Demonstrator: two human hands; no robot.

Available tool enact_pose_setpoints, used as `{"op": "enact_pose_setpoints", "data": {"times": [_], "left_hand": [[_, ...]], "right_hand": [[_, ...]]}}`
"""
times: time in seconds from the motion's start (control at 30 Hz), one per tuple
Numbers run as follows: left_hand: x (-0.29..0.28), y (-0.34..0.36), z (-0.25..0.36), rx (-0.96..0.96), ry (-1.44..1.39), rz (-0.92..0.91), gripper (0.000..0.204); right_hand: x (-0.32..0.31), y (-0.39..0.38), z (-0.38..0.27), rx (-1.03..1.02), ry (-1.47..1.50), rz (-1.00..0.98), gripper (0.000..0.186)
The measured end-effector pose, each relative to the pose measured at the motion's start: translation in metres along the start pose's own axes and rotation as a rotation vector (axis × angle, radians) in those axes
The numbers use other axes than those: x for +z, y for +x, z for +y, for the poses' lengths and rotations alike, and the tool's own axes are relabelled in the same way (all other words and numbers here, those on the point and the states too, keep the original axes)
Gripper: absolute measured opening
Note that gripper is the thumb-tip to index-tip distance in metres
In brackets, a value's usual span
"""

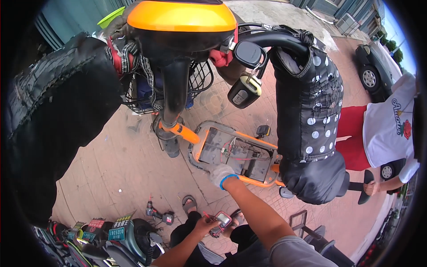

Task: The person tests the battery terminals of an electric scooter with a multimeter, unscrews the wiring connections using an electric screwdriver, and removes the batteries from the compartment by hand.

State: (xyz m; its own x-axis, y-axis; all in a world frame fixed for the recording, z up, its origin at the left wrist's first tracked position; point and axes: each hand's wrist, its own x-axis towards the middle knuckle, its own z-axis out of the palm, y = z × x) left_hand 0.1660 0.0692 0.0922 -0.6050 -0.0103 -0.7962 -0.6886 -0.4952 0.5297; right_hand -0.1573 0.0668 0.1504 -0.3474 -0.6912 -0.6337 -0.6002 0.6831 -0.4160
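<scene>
An orange and black electric scooter (180,130) stands before me, its floorboard compartment (213,149) uncovered. Inside lie loose red and dark wires (242,153) and a small connector. My right hand (221,175), in a white knitted glove with a blue cuff, is closed on the near rim of the scooter's frame; its fingertips are partly hidden. Lower down, my bare left hand (204,224) is closed around a red multimeter (222,219) with a grey display, and a thin red probe sticks up by its fingers. The meter is between my feet and the scooter.
A cordless drill (159,213) lies on the paving, left of my sandals. Parked two-wheelers (120,242) line the lower left. Handlebar covers (311,111) and hanging keys (244,91) fill the upper view. On the right, another person (387,120) touches a black part; cars stand behind.
</scene>
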Motion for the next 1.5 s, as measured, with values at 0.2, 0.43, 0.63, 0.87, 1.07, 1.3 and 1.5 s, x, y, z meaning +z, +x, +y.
{"op": "enact_pose_setpoints", "data": {"times": [0.2,0.43,0.63,0.87,1.07,1.3,1.5], "left_hand": [[0.02,-0.139,0.091,-0.07,-0.103,-0.025,0.044],[0.015,-0.284,0.161,-0.036,-0.055,0.161,0.031],[-0.036,-0.288,0.173,-0.048,0.014,-0.015,0.032],[0.072,-0.301,0.233,0.084,0.113,0.264,0.031],[0.129,-0.345,0.173,0.142,-0.004,0.468,0.031],[0.135,-0.416,0.017,0.176,-0.186,0.711,0.03],[0.177,-0.464,-0.021,0.182,-0.213,0.936,0.031]], "right_hand": [[0.101,-0.226,0.042,0.399,0.577,0.205,0.05],[0.117,-0.467,0.058,0.862,0.622,0.108,0.054],[0.111,-0.515,0.105,0.91,0.717,0.32,0.057],[0.053,-0.526,0.152,0.696,0.538,0.384,0.063],[-0.007,-0.626,0.185,0.655,0.547,0.419,0.059],[0.162,-0.712,0.315,0.941,0.57,-0.019,0.043],[0.171,-0.688,0.308,0.922,1.022,0.04,0.03]]}}
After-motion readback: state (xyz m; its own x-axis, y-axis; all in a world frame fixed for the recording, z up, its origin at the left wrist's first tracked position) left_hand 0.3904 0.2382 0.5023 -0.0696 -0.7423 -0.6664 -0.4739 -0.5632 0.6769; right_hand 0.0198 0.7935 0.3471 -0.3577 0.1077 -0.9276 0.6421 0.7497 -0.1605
